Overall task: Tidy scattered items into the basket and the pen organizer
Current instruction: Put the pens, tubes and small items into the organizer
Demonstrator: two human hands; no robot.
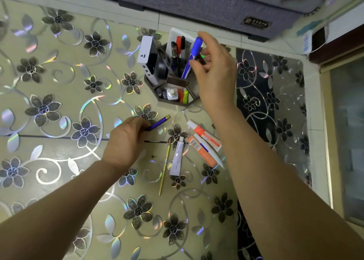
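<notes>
Our right hand (213, 70) pinches a blue marker (192, 59) above the pen organizer (171, 82); our left hand (126, 141) grips a dark blue pen (158, 123) on the worktop (59, 102).

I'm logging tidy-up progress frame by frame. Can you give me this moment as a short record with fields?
surface: floral table
organizer: upright, holds markers and small items
right hand: holds blue marker over organizer
left hand: grips blue pen on table
still loose: gold pen, grey tube, two orange tubes, touching
basket: not visible
</notes>
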